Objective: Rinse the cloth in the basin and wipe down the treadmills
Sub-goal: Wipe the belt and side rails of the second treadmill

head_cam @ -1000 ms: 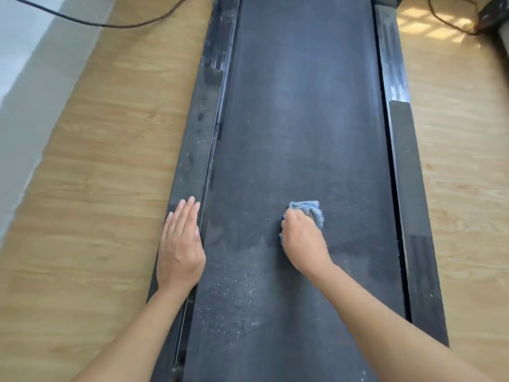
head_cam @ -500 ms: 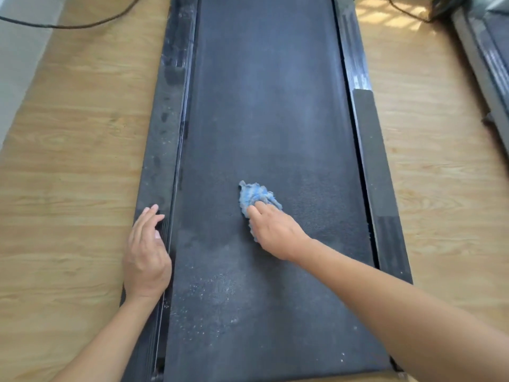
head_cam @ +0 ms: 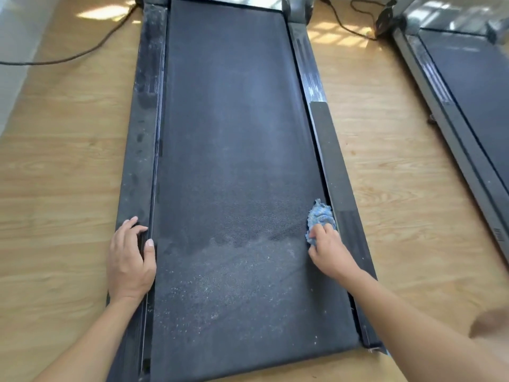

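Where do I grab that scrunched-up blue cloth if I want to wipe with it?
Pinch the cloth by its bunched top at the near end, coming down from above, as the right hand does. It lies crumpled in a low lump on the belt beside the side rail, so a grip on top probably leaves its underside free to rub.

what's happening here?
A person is wiping down a treadmill by hand. The right hand holds a blue cloth on the belt at its right edge, next to the right rail. The left hand rests on the left rail. Pale specks cover the near part of the belt; farther up it looks darker. A second treadmill sits to the right.
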`<state>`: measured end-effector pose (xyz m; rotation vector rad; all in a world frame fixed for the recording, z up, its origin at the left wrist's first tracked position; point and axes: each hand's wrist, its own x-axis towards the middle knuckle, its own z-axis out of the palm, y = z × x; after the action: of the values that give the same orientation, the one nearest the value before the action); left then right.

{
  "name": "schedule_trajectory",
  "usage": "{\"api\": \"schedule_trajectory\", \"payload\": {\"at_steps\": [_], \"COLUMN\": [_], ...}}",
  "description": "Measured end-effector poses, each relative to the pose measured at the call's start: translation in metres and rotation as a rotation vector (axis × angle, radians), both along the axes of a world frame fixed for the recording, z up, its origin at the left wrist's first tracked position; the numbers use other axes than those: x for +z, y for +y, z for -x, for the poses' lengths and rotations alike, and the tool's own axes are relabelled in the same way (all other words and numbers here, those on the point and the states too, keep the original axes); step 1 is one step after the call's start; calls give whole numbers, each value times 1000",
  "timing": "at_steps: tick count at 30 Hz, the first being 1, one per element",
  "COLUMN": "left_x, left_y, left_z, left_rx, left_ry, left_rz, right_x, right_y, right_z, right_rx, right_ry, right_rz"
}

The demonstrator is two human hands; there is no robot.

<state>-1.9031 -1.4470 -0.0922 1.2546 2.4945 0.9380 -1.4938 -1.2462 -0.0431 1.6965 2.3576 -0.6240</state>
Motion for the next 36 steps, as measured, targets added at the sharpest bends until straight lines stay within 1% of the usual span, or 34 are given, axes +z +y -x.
{"api": "schedule_trajectory", "payload": {"at_steps": [2,3,4,6,8,9,10,11,13,14,16,17,18,19,21,22,24,25,27,28,29,32,33,34,35,36], "left_x": [6,12,21,56,120,159,201,243,323,357,403,411,408,400,383,378,378,379,379,376,372,354,350,347,341,339], "left_y": [0,3,8,24,49,64,79,94,117,125,135,137,137,136,135,137,144,147,151,152,153,150,147,144,142,140], "left_z": [1,3,4,9,8,3,-4,-15,-49,-70,-115,-136,-155,-172,-192,-195,-194,-192,-189,-189,-189,-193,-194,-196,-196,-197], "left_rx": [0,-6,-27,-130,-250,-327,-408,-483,-586,-618,-687,-699,-676,-620,-461,-405,-394,-401,-397,-382,-366,-340,-325,-311,-309,-321], "left_ry": [-24,-46,-73,-192,-361,-412,-412,-377,-311,-325,-350,-356,-378,-418,-488,-500,-495,-504,-529,-519,-484,-274,-223,-207,-231,-309], "left_rz": [60,130,242,552,823,886,893,854,714,643,555,520,479,419,311,297,305,299,266,248,238,300,330,352,368,376], "right_x": [20,32,50,92,141,166,191,217,255,269,283,287,290,292,293,291,288,288,287,286,284,282,283,285,289,293], "right_y": [8,14,19,28,33,34,34,32,26,24,19,18,16,14,13,14,18,18,16,15,14,11,9,7,4,1], "right_z": [3,7,12,28,42,47,52,56,57,55,50,48,47,46,41,38,28,25,23,23,24,28,29,29,30,31], "right_rx": [-26,-41,-75,-158,-145,-124,-110,-103,-108,-120,-181,-211,-225,-221,-217,-240,-299,-317,-324,-315,-291,-208,-199,-181,-139,-69], "right_ry": [22,69,152,334,431,490,581,699,962,1088,1328,1419,1463,1461,1410,1390,1367,1370,1411,1417,1401,1250,1213,1182,1157,1137], "right_rz": [80,102,123,150,180,203,253,323,479,554,707,772,812,808,729,678,612,635,752,761,694,303,207,122,50,-1]}}
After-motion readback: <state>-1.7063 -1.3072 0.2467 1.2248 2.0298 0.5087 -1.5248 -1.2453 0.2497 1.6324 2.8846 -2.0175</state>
